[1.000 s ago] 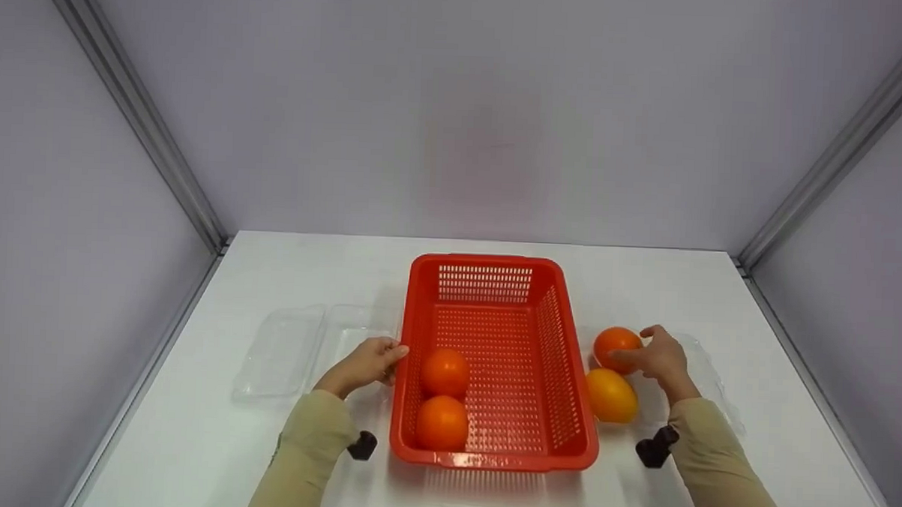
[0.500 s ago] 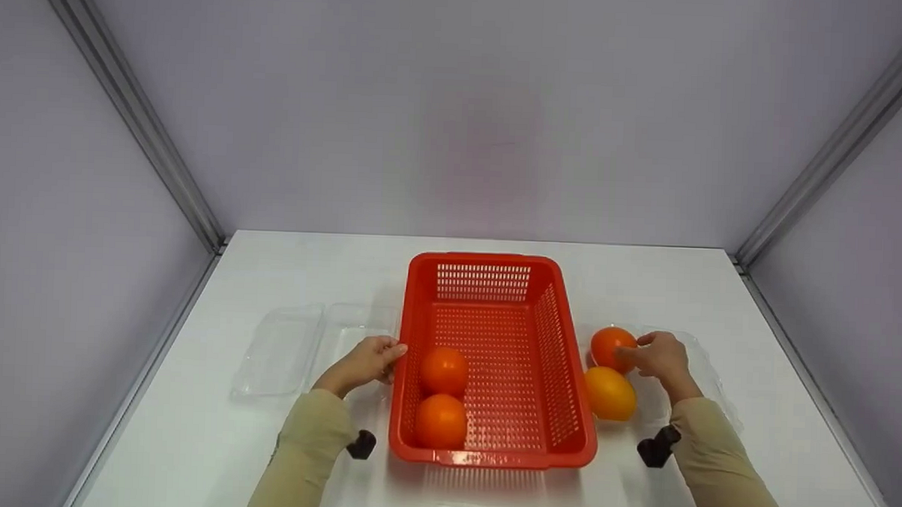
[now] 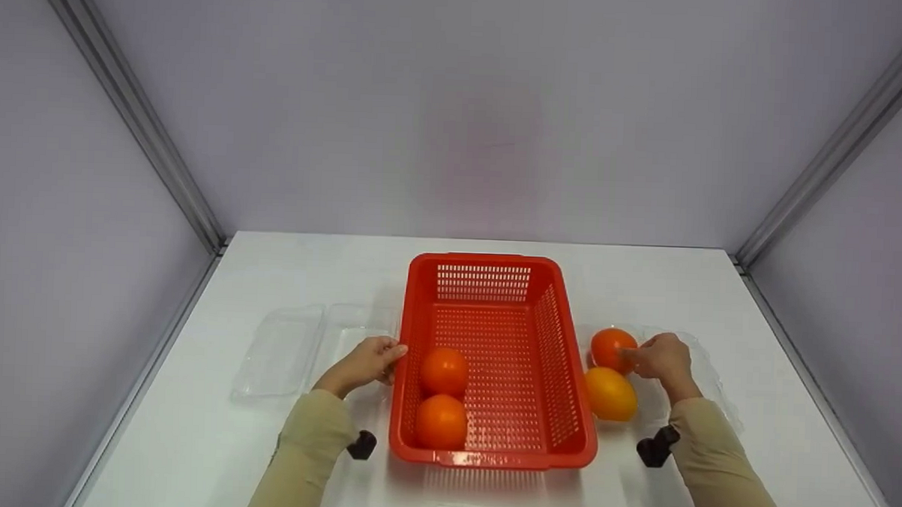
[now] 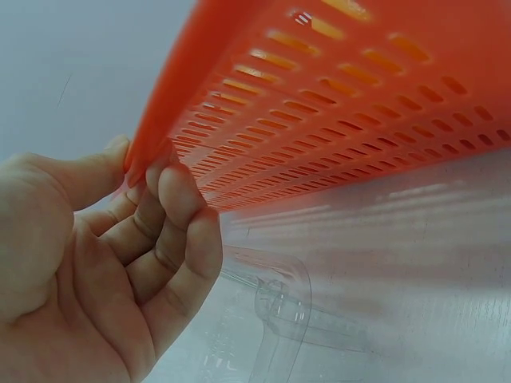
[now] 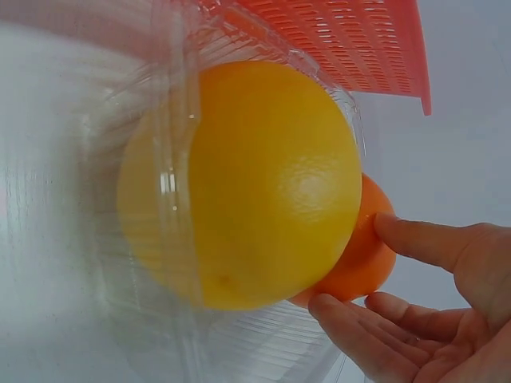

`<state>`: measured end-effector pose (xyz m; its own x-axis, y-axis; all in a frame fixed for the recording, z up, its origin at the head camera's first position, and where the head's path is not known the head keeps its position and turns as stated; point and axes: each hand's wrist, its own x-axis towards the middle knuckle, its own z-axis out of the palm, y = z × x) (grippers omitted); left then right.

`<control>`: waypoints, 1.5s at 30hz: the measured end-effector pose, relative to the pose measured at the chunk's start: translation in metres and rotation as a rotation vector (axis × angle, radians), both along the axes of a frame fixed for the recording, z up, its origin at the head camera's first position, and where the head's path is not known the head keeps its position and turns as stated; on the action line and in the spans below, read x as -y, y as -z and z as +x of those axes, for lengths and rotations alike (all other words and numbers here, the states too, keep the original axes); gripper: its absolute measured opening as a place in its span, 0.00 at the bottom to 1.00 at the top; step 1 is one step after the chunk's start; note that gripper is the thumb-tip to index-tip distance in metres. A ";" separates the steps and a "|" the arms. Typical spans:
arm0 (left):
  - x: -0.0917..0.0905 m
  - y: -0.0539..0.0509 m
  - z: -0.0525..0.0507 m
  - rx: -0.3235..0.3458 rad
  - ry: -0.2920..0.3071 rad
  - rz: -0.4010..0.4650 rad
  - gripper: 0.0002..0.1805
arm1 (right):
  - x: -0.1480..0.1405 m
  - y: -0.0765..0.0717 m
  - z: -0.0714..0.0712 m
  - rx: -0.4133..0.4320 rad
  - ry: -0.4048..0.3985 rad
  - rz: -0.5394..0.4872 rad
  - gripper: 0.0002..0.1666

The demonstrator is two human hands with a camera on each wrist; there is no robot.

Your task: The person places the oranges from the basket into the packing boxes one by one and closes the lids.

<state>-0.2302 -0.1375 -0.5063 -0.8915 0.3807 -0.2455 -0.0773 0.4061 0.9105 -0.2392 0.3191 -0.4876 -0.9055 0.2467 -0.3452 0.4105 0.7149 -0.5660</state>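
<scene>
My left hand [image 3: 373,362] grips the left rim of the red plastic basket [image 3: 526,361], thumb on top and fingers curled beneath in the left wrist view. Inside the basket, one orange [image 3: 445,371] and a second orange [image 3: 441,422] lie along the left wall. To the right, an orange fruit [image 3: 611,348] and a larger yellow-orange fruit [image 3: 611,395] sit in a clear plastic clamshell box [image 3: 698,367]. My right hand [image 3: 661,360] is at the orange fruit, its thumb touching it and its fingers loosely extended beside it. The yellow fruit [image 5: 247,183] partly hides that orange in the right wrist view.
Another open clear plastic box [image 3: 279,352] lies left of the basket, partly behind the left hand. All stand on a white table [image 3: 315,264]. Grey walls close in the back and both sides.
The right hand has shifted slightly right, and its raised forefinger has drawn in. The orange beside it shows only a slight shift. The left hand and basket stay in place.
</scene>
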 end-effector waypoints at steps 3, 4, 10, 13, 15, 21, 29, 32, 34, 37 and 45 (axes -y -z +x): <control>0.000 0.000 0.000 0.001 -0.004 -0.003 0.17 | 0.000 0.002 0.000 0.019 0.020 -0.031 0.24; 0.000 0.000 0.000 0.002 -0.005 -0.004 0.17 | -0.001 0.003 0.000 0.024 0.028 -0.045 0.23; 0.000 0.003 -0.002 0.003 0.004 -0.004 0.16 | -0.007 0.008 0.000 0.069 0.070 -0.162 0.26; 0.000 0.003 -0.002 -0.001 0.013 0.005 0.16 | -0.008 0.009 -0.001 0.083 0.078 -0.200 0.29; 0.000 0.003 -0.002 -0.005 0.015 0.008 0.16 | -0.008 0.009 0.000 0.084 0.074 -0.202 0.29; 0.001 0.002 0.000 -0.004 -0.003 0.002 0.17 | -0.005 0.007 0.000 0.092 0.063 -0.181 0.27; -0.002 0.000 0.002 0.013 -0.044 -0.009 0.18 | -0.004 0.006 -0.001 0.102 0.054 -0.191 0.28; -0.002 -0.001 0.002 0.016 -0.047 -0.005 0.17 | -0.005 0.006 -0.002 0.095 0.056 -0.207 0.29; -0.002 0.000 0.002 0.014 -0.046 -0.002 0.17 | -0.007 0.006 -0.002 0.084 0.062 -0.225 0.31; -0.001 0.001 0.001 0.013 -0.041 0.004 0.17 | -0.007 0.005 -0.002 0.075 0.077 -0.256 0.32; 0.001 0.006 0.000 0.021 -0.019 0.032 0.18 | -0.004 0.002 0.003 -0.011 0.063 -0.346 0.29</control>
<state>-0.2306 -0.1388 -0.5122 -0.8935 0.3719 -0.2519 -0.1035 0.3754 0.9211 -0.2362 0.3228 -0.4894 -0.8963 0.1727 -0.4085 0.4405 0.4533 -0.7749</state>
